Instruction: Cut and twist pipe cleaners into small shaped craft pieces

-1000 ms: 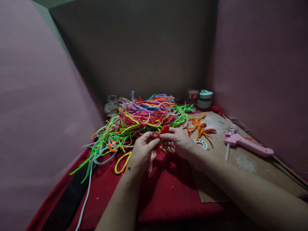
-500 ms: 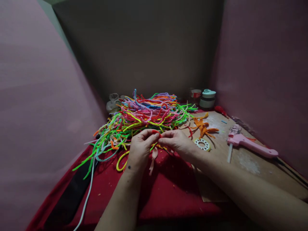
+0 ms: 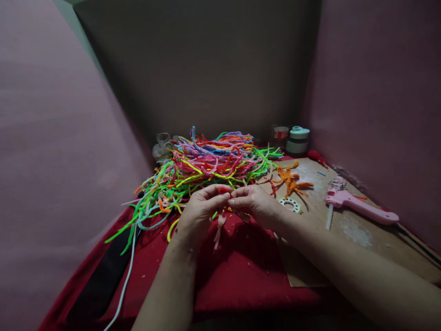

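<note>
My left hand and my right hand meet at the front of a heap of coloured pipe cleaners. Between their pinched fingertips is a small red pipe cleaner piece, mostly covered by the fingers. Both hands are closed on it. Just below them a pale pink ribbon-like strip shows; whether it hangs from the hands or lies on the cloth I cannot tell. A yellow pipe cleaner loop lies by my left wrist.
On the brown board at right lie a pink glue gun, a tape roll and an orange pipe cleaner shape. A mint-lidded jar stands behind. Left, a black flat object and white cable rest on red cloth.
My left hand has turned slightly, its thumb now lying flatter beside the red piece. The fingertips stay together in nearly the same place.
</note>
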Demonstrator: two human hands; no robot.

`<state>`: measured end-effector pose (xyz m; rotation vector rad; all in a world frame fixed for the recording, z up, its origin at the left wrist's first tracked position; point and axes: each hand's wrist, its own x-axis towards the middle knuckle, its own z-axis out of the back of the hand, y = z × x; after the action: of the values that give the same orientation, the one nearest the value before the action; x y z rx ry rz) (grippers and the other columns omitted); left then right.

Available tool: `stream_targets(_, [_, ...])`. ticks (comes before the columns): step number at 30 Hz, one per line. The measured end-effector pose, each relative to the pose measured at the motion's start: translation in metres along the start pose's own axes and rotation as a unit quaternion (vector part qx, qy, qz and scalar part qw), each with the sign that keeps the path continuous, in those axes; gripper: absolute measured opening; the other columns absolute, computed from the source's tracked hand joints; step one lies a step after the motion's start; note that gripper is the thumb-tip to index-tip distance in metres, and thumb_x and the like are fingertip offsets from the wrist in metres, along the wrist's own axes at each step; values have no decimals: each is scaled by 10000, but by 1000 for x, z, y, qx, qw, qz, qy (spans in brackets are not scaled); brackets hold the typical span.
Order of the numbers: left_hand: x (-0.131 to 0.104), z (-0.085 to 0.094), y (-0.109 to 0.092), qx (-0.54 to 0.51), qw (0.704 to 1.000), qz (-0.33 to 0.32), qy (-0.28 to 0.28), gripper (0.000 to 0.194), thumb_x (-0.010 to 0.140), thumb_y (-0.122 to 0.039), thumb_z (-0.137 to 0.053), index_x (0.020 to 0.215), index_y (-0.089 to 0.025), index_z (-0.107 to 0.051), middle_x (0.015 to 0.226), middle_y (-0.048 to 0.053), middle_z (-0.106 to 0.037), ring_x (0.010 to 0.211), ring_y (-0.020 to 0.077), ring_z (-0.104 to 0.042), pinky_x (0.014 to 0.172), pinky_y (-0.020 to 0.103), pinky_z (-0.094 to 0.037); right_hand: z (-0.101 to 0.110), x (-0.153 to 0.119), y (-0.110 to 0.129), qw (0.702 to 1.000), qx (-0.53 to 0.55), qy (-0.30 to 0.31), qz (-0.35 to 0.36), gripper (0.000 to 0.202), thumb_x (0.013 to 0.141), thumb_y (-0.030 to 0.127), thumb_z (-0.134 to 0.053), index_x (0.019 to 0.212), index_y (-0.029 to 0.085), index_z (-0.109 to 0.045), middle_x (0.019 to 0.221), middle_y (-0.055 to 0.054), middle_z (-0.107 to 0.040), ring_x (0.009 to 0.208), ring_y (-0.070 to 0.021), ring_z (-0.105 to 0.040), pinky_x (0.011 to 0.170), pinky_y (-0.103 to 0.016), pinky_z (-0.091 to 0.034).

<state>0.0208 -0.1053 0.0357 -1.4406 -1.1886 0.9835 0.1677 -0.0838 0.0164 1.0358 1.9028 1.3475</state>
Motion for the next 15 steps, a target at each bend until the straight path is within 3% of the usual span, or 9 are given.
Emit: stream_targets(15, [3,1,3,49,998,-20,-38,113,654,-204,-695,700,-128,-626,598,-24,-574,526,54,-502,536,170,-393,1,0,5,998,-54,14,9,166,622,224,-624,524,130,-529,388,54,-422,339,-43,-315,363,-211,-188])
